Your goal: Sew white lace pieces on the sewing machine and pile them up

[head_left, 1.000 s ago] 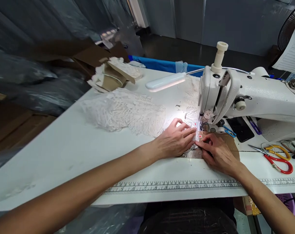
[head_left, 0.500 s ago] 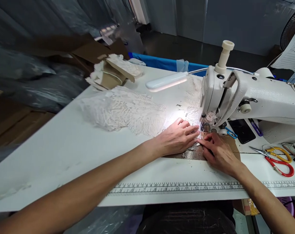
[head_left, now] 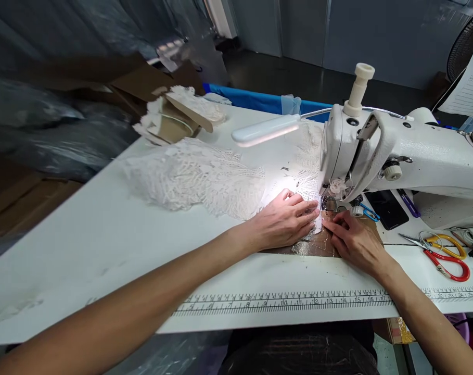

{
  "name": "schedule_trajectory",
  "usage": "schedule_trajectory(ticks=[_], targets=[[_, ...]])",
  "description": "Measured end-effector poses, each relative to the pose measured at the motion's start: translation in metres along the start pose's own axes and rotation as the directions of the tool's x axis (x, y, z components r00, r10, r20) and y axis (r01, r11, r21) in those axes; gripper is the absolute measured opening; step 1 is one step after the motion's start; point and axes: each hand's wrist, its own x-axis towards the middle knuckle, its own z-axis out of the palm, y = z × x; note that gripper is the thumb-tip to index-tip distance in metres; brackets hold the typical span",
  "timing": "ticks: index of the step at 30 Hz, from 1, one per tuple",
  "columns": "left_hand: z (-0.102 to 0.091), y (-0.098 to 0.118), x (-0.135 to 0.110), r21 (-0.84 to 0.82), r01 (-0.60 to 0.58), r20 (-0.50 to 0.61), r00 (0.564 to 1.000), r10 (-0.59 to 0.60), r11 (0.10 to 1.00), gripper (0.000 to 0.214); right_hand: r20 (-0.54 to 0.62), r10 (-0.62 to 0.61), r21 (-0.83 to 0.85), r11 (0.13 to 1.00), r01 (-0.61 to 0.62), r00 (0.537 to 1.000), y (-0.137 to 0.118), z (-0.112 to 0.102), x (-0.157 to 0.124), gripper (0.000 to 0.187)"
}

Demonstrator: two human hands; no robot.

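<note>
My left hand point(head_left: 289, 219) lies flat with its fingers stretched over white lace point(head_left: 318, 225), just in front of the sewing machine's presser foot point(head_left: 329, 203). More of this lace point(head_left: 308, 179) spreads behind the fingers, toward the back of the needle area. To the right, my right hand point(head_left: 353, 237) rests on the brown machine plate point(head_left: 322, 245). Its index fingertip is at the lace's right edge, with the thumb apart below and the other fingers bent. No object shows between its fingers. The needle point is too small to make out.
The white sewing machine point(head_left: 380, 151) stands at right, with a lamp point(head_left: 265, 131) beside its head. A lace heap point(head_left: 205, 177) lies left, before a cardboard piece with lace point(head_left: 176, 122). Right are a phone point(head_left: 387, 209), red-and-yellow scissors point(head_left: 447, 255); a printed ruler point(head_left: 283, 302) runs along the front edge.
My right hand has shifted slightly right, and its index finger has drawn back from the lace. More of the lace's edge shows between the hands. My left hand stays nearly in place.
</note>
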Motion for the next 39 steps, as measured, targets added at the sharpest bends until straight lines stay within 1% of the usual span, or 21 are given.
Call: schedule_trajectory(ticks=[4, 11, 19, 23, 26, 29, 33, 35, 39], targets=[[0.0008, -0.0008, -0.0007, -0.012, -0.003, -0.011, 1.000, 0.002, 1.000, 0.035, 0.018, 0.009, 0.003, 1.000, -0.009, 1.000, -0.0018, 0.0005, -0.0011, 0.035], [0.0003, -0.0022, -0.0006, -0.014, -0.010, 0.021, 1.000, 0.010, 1.000, 0.035, 0.053, 0.015, -0.014, 1.000, -0.014, 0.998, -0.0029, 0.0000, 0.0001, 0.033], [0.0001, -0.0023, -0.0011, -0.027, -0.010, 0.029, 1.000, 0.011, 1.000, 0.035, 0.114, -0.021, -0.079, 0.996, 0.030, 0.993, -0.0032, -0.0035, 0.0020, 0.033], [0.0004, -0.0027, -0.0014, -0.034, -0.021, 0.025, 0.999, 0.021, 0.999, 0.036, 0.099, -0.026, -0.071, 0.997, 0.033, 0.995, -0.0049, -0.0048, 0.0030, 0.033], [0.0003, -0.0034, -0.0012, -0.049, -0.019, 0.052, 0.998, 0.021, 0.999, 0.036, 0.091, -0.038, -0.067, 0.997, 0.044, 0.995, -0.0033, -0.0043, 0.0030, 0.031], [0.0002, -0.0041, -0.0015, -0.060, -0.016, 0.071, 0.997, 0.020, 0.998, 0.034, 0.097, -0.025, -0.099, 0.994, 0.035, 0.995, -0.0017, -0.0030, 0.0027, 0.030], [0.0007, -0.0041, -0.0023, -0.064, -0.012, 0.033, 0.999, 0.014, 0.998, 0.033, 0.083, -0.036, -0.126, 0.991, 0.046, 0.996, -0.0032, -0.0027, 0.0023, 0.033], [0.0012, -0.0040, -0.0024, -0.074, -0.014, 0.009, 1.000, 0.015, 0.997, 0.032, 0.095, -0.053, -0.133, 0.989, 0.065, 0.994, -0.0051, -0.0041, 0.0023, 0.033], [0.0019, -0.0043, -0.0021, -0.087, -0.017, 0.016, 1.000, 0.018, 0.996, 0.030, 0.123, -0.043, -0.109, 0.992, 0.057, 0.992, -0.0084, -0.0082, 0.0021, 0.033]])
